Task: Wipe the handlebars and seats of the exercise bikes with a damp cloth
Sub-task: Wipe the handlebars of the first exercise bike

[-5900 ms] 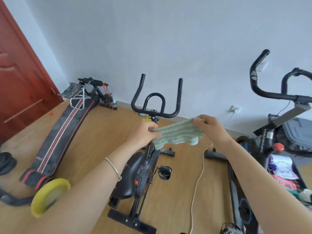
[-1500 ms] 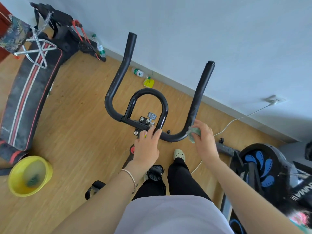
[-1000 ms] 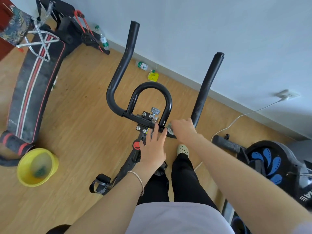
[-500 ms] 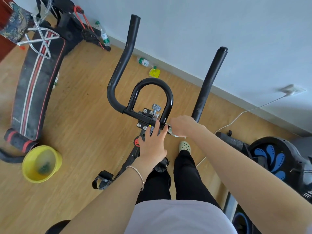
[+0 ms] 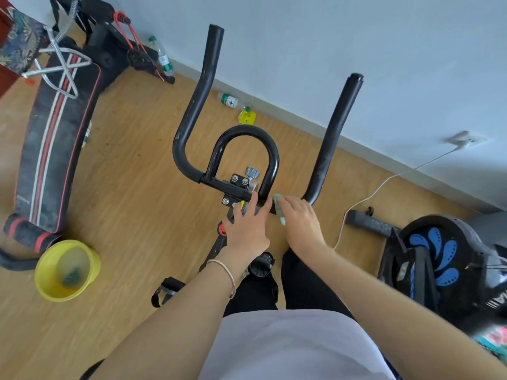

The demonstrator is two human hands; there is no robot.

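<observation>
Wood floor (image 5: 131, 187). Right hand (image 5: 300, 223) clamped fingers round cloth (image 5: 277, 200) on handlebar (image 5: 197, 105); left hand (image 5: 247, 229) lay, fingers apart. Cloth risked snagging bolts (image 5: 235, 179).

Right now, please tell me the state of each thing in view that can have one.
handlebars: both prongs up, crossbar under both hands.
left hand: fingers straight, resting on the centre clamp.
right hand: curled round the cloth, pressing it on the crossbar.
cloth: bunched, mostly hidden under the right hand.
yellow basin: upright, liquid inside.
bottle: lying on its side.
white cable: plugged into the wall socket.
</observation>
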